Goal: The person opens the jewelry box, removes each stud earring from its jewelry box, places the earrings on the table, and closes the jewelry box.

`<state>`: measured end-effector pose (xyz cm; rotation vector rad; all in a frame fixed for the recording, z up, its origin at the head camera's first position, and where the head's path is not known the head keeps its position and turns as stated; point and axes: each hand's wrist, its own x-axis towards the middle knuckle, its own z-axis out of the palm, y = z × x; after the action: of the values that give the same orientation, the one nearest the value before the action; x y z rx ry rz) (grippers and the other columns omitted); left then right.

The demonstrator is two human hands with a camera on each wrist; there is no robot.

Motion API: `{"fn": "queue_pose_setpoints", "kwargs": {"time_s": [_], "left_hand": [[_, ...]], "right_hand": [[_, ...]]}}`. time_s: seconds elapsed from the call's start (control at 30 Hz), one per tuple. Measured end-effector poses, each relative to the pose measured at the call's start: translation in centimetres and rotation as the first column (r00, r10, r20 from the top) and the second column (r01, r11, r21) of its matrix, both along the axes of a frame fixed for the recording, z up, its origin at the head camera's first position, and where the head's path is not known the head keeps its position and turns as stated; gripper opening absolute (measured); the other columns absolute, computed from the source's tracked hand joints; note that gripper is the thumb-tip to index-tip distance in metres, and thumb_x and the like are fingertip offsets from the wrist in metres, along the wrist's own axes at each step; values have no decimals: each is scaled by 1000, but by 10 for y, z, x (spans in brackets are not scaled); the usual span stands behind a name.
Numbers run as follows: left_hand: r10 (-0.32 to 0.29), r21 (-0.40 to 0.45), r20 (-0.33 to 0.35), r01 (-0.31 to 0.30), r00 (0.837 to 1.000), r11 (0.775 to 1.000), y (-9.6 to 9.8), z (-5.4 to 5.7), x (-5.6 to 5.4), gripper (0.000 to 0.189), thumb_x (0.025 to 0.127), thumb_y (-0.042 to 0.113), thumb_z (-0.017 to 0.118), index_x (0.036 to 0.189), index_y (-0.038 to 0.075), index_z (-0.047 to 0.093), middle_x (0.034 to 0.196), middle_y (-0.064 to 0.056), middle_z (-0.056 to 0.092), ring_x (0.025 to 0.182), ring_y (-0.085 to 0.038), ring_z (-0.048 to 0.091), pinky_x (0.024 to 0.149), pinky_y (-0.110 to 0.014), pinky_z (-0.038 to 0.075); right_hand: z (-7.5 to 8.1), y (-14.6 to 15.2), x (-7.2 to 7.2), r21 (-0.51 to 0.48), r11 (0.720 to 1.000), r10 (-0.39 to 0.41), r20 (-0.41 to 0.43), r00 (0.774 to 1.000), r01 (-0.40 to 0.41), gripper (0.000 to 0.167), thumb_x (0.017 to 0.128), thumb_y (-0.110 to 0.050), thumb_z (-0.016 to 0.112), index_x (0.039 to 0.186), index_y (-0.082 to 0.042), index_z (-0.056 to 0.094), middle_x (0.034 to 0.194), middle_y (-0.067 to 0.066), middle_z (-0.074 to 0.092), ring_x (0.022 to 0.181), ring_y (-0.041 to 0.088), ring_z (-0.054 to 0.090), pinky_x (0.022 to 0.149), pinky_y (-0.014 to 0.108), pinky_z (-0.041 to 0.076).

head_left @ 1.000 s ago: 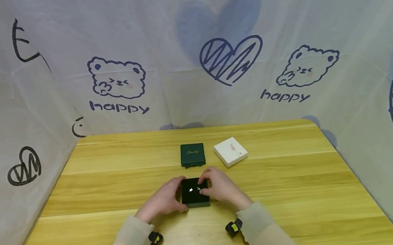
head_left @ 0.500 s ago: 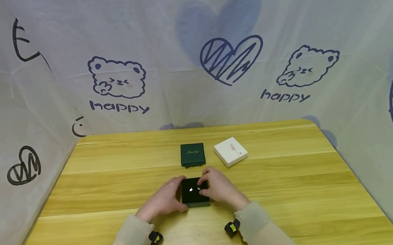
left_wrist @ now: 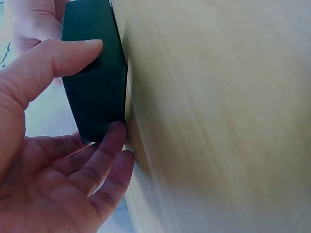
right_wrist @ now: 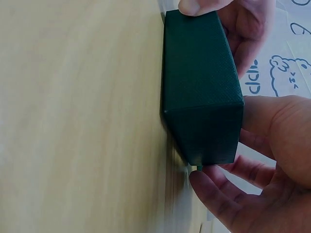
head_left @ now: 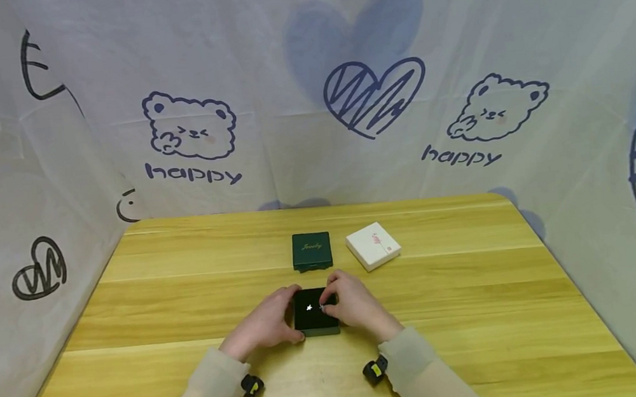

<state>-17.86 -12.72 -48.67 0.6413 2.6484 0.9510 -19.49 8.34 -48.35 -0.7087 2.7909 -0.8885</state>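
A small dark green jewelry box point(head_left: 322, 331) with a black insert lies lidless on the table in front of the person. On the insert sits a silver star-shaped earring point(head_left: 309, 308), with a second one point(head_left: 321, 307) to its right, partly covered by fingertips. The left hand point(head_left: 269, 321) grips the box at its left side, thumb on the near wall and fingers around the far corner; its green walls point(left_wrist: 95, 99) show in the left wrist view. The right hand point(head_left: 357, 303) reaches over the right edge, thumb and index finger pinching the right earring.
Behind the box lies a dark green square lid point(head_left: 311, 249) with gold lettering. Next to it, at an angle, is a white box point(head_left: 373, 246) with pink print. The wooden table point(head_left: 450, 313) is backed by a printed cloth point(head_left: 283, 138).
The right thumb and index finger have drawn closer together around the right earring, covering more of it. The left hand and the box have stayed put.
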Motion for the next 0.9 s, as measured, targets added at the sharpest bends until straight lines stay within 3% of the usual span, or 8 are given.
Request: {"fn": "queue_pose_setpoints", "kwargs": {"time_s": [0.1, 0.27, 0.47, 0.7, 0.9], "left_hand": [[2, -1, 1, -2, 1000, 1000, 0, 0, 0, 85, 67, 12, 88, 138, -5, 44, 116, -14, 56, 97, -24, 53, 91, -47, 46], [6, -4, -2, -6, 1000, 1000, 0, 1, 0, 85, 68, 13, 88, 139, -5, 44, 118, -14, 56, 98, -24, 53, 93, -47, 46], [7, -6, 2, -7, 1000, 1000, 0, 1, 1, 85, 68, 13, 88, 139, -5, 44, 118, -14, 56, 99, -24, 53, 93, -47, 46], [-4, -7, -2, 4, 1000, 1000, 0, 2, 1, 84, 67, 12, 89, 137, -5, 45, 116, -13, 57, 98, -24, 53, 91, -47, 46], [-2, 1, 1, 2, 1000, 1000, 0, 2, 0, 83, 66, 11, 89, 136, -4, 46, 116, -12, 57, 97, -23, 53, 91, -47, 46]], "right_hand": [[1, 0, 0, 5, 1000, -4, 6, 1000, 4, 1, 84, -12, 78, 85, -12, 77, 109, 5, 56, 98, 23, 51, 91, 41, 45], [1, -1, -1, 14, 1000, -17, 33, 999, 17, 8, 85, -11, 77, 79, -16, 75, 113, 7, 56, 103, 25, 51, 95, 43, 44], [2, -1, 0, 5, 1000, -13, 61, 998, 13, 13, 85, -11, 77, 75, -17, 72, 107, 4, 53, 98, 23, 48, 91, 41, 43], [4, 0, 1, -21, 1000, 11, 56, 998, -10, 15, 85, -11, 76, 73, -18, 70, 102, 1, 51, 93, 20, 48, 85, 38, 44], [11, 8, 2, -79, 997, 32, 103, 994, -24, 15, 89, -11, 73, 77, -19, 68, 109, 2, 53, 97, 22, 52, 87, 39, 45]]}}
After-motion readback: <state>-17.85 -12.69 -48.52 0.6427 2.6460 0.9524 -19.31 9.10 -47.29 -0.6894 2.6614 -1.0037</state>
